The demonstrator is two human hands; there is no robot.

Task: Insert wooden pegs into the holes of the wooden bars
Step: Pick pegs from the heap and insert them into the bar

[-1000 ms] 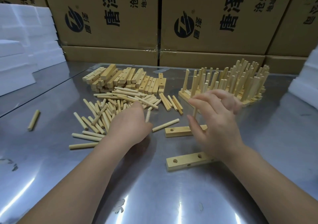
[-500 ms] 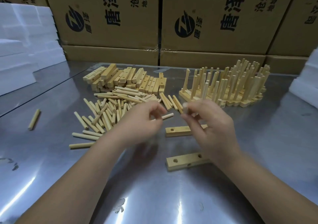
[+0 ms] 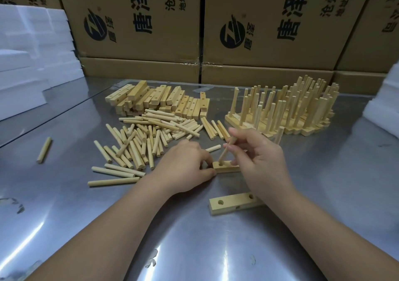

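A short wooden bar (image 3: 226,166) lies on the metal table (image 3: 323,172) between my hands. My left hand (image 3: 185,168) grips the bar's left end. My right hand (image 3: 259,162) pinches a peg (image 3: 224,154) that leans with its lower tip in the bar's left hole. A second peg (image 3: 279,134) stands upright behind my right hand, its base hidden. Another bar (image 3: 233,205) with two open holes lies nearer to me. Loose pegs (image 3: 140,142) are scattered to the left.
A stack of unfilled bars (image 3: 159,101) sits at the back centre. Finished bars with upright pegs (image 3: 291,112) crowd the back right. A stray peg (image 3: 44,150) lies far left. Cardboard boxes (image 3: 269,21) wall the rear; white foam blocks (image 3: 32,60) flank the left.
My hands came together, then dropped to the bar. The left hand took hold of the bar's end, and the right hand set a peg's tip into the left hole.
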